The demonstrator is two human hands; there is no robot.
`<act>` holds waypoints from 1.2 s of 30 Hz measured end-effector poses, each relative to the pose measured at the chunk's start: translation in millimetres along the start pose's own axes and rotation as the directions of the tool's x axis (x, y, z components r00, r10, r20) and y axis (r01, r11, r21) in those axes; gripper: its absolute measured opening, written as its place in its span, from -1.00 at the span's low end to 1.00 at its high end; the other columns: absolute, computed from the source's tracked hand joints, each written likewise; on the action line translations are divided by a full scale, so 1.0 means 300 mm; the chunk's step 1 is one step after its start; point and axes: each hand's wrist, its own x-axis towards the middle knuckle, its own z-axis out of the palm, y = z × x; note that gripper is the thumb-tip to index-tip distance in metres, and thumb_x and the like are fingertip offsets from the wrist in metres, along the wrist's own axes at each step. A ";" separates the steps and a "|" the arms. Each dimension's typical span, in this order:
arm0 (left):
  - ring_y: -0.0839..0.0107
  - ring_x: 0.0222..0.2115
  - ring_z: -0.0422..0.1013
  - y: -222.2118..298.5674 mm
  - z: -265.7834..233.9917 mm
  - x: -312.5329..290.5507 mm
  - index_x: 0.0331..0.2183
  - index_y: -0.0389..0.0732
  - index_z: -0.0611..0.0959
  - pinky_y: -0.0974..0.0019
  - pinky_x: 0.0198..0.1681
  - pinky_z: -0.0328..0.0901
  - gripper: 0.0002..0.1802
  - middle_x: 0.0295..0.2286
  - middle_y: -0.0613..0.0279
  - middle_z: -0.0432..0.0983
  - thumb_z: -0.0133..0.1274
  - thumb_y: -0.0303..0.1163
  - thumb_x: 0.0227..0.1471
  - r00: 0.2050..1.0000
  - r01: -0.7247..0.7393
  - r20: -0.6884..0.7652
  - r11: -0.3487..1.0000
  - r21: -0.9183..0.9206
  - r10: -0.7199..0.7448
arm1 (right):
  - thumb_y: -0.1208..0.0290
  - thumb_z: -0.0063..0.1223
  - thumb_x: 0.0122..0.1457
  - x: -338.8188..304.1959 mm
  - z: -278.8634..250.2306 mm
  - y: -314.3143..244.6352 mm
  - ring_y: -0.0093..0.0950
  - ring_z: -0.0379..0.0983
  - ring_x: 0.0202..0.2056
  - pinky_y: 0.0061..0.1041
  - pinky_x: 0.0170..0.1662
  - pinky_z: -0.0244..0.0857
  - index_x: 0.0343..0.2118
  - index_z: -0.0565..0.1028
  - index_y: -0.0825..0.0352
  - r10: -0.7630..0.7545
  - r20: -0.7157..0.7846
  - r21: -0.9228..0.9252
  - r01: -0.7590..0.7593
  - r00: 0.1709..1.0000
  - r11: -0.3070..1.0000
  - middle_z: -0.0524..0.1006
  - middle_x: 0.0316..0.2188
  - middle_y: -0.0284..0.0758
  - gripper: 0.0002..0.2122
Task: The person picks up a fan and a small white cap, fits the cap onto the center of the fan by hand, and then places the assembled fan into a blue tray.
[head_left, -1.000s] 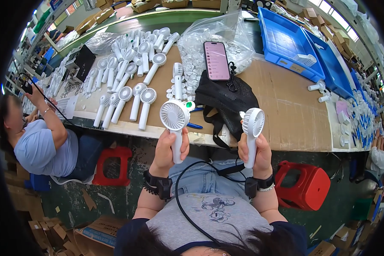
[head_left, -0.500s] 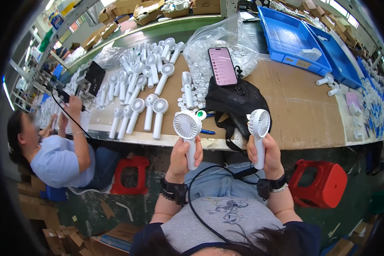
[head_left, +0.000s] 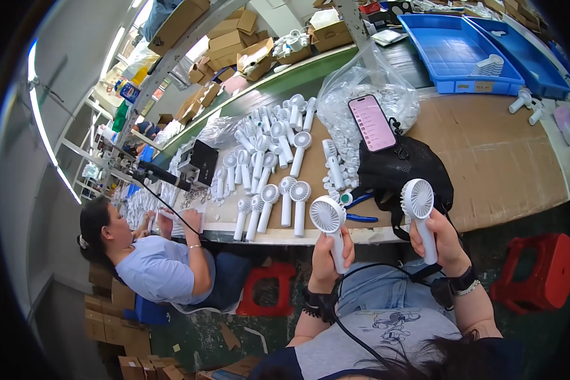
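Fingers [head_left: 328, 244] of your left hand [head_left: 326, 253] are clamping the handle of one white plastic handheld fan [head_left: 331, 223], and your right hand [head_left: 442, 239] is gripping a second white fan [head_left: 421, 212]; both are hovering upright just off the brown worktop [head_left: 506, 158] edge. Keep thumbs clear of the grilles. Since the earlier frame, both fans are sitting closer together.

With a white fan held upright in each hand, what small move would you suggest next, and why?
Probably set the left hand's fan down at the end of the row of fans lying on the bench. Both hands grip their fans by the handle just off the bench edge, and that row ends right beside the left one. The right hand can keep its fan for now.
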 end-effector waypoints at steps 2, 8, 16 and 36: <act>0.48 -0.84 0.11 0.002 0.003 -0.003 -0.32 -0.28 0.32 0.48 -0.75 0.04 -0.61 -0.77 0.26 0.13 -0.28 -0.11 0.00 1.000 0.007 -0.005 1.000 0.014 -0.006 | 0.15 -0.19 0.06 -0.005 0.001 -0.003 -0.59 0.19 -0.75 -0.68 -0.70 0.12 -0.14 0.20 0.36 0.004 -0.011 -0.022 -0.004 1.000 1.000 0.28 -0.68 -0.31 -0.59; 0.48 -0.81 0.14 0.013 0.002 -0.001 -0.29 -0.27 0.30 0.47 -0.73 0.07 -0.63 -0.73 0.25 0.16 -0.27 -0.13 0.01 1.000 0.019 0.007 1.000 0.010 -0.019 | 0.18 -0.16 0.07 -0.008 0.009 0.000 -0.59 0.21 -0.72 -0.68 -0.67 0.13 -0.12 0.19 0.36 0.025 -0.021 -0.016 -0.025 0.999 1.000 0.29 -0.65 -0.32 -0.60; 0.44 -0.67 0.22 0.012 -0.002 0.000 -0.20 -0.28 0.26 0.47 -0.57 0.16 -0.68 -0.60 0.17 0.24 -0.32 -0.28 0.04 0.998 0.021 0.067 1.000 0.005 -0.022 | 0.26 -0.16 0.10 -0.009 0.017 0.002 -0.58 0.24 -0.62 -0.66 -0.56 0.16 -0.06 0.14 0.36 0.035 0.027 -0.074 -0.033 0.999 0.997 0.30 -0.55 -0.30 -0.60; 0.46 -0.74 0.21 0.000 0.000 -0.017 -0.19 -0.28 0.28 0.46 -0.67 0.13 -0.63 -0.63 0.20 0.23 -0.28 -0.21 0.04 0.998 -0.044 -0.030 0.995 0.086 0.047 | 0.30 -0.18 0.11 -0.005 0.034 0.017 -0.58 0.23 -0.60 -0.65 -0.54 0.16 -0.03 0.12 0.36 0.046 0.029 -0.071 -0.044 0.999 0.997 0.31 -0.52 -0.29 -0.60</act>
